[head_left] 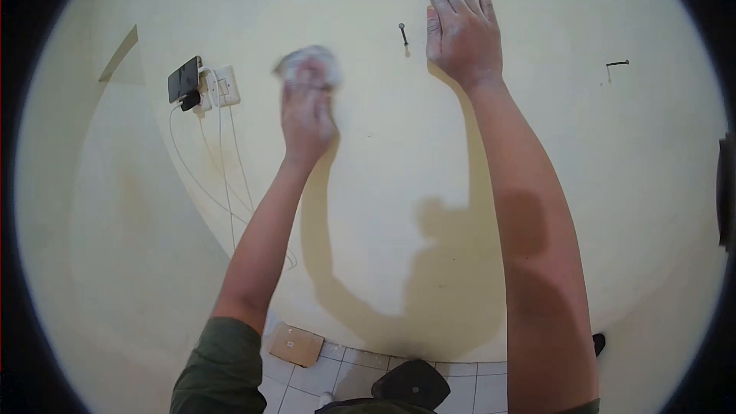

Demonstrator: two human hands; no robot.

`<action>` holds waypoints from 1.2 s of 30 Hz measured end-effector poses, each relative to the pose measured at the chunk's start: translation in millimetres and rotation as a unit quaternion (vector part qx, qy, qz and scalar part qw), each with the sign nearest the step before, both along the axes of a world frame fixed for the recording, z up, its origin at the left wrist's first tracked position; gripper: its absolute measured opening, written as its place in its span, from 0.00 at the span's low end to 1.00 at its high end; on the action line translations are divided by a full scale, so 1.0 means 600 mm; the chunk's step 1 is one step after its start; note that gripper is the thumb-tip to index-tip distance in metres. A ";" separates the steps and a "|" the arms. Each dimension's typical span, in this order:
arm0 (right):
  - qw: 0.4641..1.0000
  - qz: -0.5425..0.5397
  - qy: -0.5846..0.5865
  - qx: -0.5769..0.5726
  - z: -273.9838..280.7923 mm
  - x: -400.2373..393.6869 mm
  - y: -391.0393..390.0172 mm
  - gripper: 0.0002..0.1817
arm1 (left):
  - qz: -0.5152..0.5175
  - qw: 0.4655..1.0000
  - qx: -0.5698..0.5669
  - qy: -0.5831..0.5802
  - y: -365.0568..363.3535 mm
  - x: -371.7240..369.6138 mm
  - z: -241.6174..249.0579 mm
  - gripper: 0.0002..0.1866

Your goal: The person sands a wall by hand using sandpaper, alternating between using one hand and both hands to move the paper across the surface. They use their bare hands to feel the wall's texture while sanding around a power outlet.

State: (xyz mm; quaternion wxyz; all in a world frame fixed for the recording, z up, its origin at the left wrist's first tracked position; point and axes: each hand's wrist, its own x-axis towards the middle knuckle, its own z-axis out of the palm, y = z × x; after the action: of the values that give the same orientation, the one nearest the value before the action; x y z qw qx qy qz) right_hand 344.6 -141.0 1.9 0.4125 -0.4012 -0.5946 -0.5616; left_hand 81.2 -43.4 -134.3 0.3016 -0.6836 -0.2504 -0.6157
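My left hand (pixel 308 126), smeared by motion, grips a crumpled pale cloth (pixel 323 61) against the cream wall (pixel 383 161). Its fingers are bent over the cloth, and part of the bundle shows beyond them. Up and to the right, my right hand (pixel 464 38) lies flat on the wall with straight fingers, holding nothing. Whitish powder coats the backs of its fingers. A nail (pixel 403 34) sticks out of the wall between the two hands, nearer to the right one.
Left of my left hand, a phone (pixel 183 79) rests by a wall socket (pixel 228 86) with white cables dangling. Another nail (pixel 617 64) juts out at the right. Below, a cardboard box (pixel 296 345) and a black object (pixel 412 383) are on the tiled floor (pixel 360 357).
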 end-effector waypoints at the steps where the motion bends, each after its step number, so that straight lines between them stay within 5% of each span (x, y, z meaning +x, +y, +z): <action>1: 1.000 -0.002 0.000 0.004 0.000 0.001 0.003 0.31 | 0.012 0.999 0.022 -0.022 0.016 0.007 0.001 0.30; 3: 1.000 0.004 0.004 0.007 -0.003 0.001 0.004 0.31 | 0.038 0.995 0.058 -0.066 0.035 0.026 -0.010 0.31; 7: 1.000 0.012 0.000 0.000 -0.005 0.001 0.001 0.31 | -0.009 0.993 0.013 0.118 0.002 0.026 0.010 0.28; 11: 1.000 -0.002 0.004 0.030 -0.005 0.002 0.017 0.32 | 0.095 0.989 0.037 -0.111 0.023 0.042 0.053 0.32; 15: 1.000 0.012 -0.001 0.008 -0.004 0.001 0.001 0.32 | 0.054 0.991 0.028 0.116 -0.016 0.034 0.067 0.31; 16: 1.000 0.009 -0.002 0.009 -0.004 0.001 0.002 0.32 | -0.046 0.997 0.056 0.002 0.002 0.036 0.078 0.27; 19: 1.000 0.009 -0.004 0.015 -0.002 0.003 0.001 0.32 | -0.058 0.991 0.038 -0.110 0.013 0.054 0.092 0.25; 20: 1.000 0.012 -0.005 0.014 -0.005 0.003 0.001 0.32 | -0.037 0.989 0.113 0.084 0.010 0.056 0.086 0.25; 21: 1.000 0.013 -0.001 0.005 -0.008 0.002 0.001 0.33 | -0.018 0.963 0.060 0.262 -0.032 0.056 0.075 0.24; 23: 1.000 0.013 0.004 -0.001 -0.003 0.003 0.003 0.33 | -0.032 0.961 0.053 0.271 -0.040 0.062 0.076 0.20; 26: 1.000 0.001 -0.002 0.007 -0.004 0.006 0.008 0.33 | -0.155 0.981 0.047 -0.107 0.009 0.060 0.100 0.23; 29: 1.000 0.010 -0.001 0.001 -0.003 0.008 0.006 0.33 | -0.042 0.981 0.089 0.167 0.011 0.052 0.067 0.31; 30: 1.000 0.014 -0.001 0.001 -0.007 0.008 0.009 0.33 | -0.031 0.930 0.061 0.361 -0.014 0.044 0.056 0.36; 33: 1.000 0.017 -0.002 0.008 -0.001 0.012 0.011 0.33 | -0.020 0.894 -0.001 0.447 -0.046 0.035 0.062 0.33; 36: 1.000 0.011 0.006 -0.004 -0.005 0.009 0.012 0.33 | 0.004 0.991 0.033 0.132 0.002 0.016 0.098 0.33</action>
State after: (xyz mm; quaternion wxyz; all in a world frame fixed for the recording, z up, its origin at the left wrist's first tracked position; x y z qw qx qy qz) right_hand 350.1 -134.0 -0.8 0.4211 -0.3995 -0.5986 -0.5521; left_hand 90.5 -41.9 -75.5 0.3568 -0.7476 -0.1908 -0.5267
